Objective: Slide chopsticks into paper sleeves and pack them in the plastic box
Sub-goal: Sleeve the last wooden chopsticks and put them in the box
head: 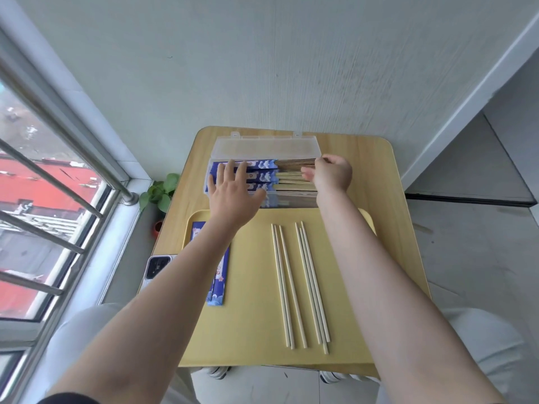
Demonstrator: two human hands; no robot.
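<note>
My left hand (233, 188) lay flat on the sleeved chopsticks (256, 174) inside the plastic box (262, 147) at 12 o'clock. My right hand (331, 172) pinched their bare ends. Loose chopsticks (300, 284) lay on the yellow tray (250, 330).

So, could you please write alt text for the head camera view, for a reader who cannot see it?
Two bare hands reach into a clear plastic box of blue-sleeved chopsticks: the left hand lies flat on the sleeves, the right hand is curled at the bare ends. In front, a yellow tray holds loose chopsticks and empty sleeves.
</note>
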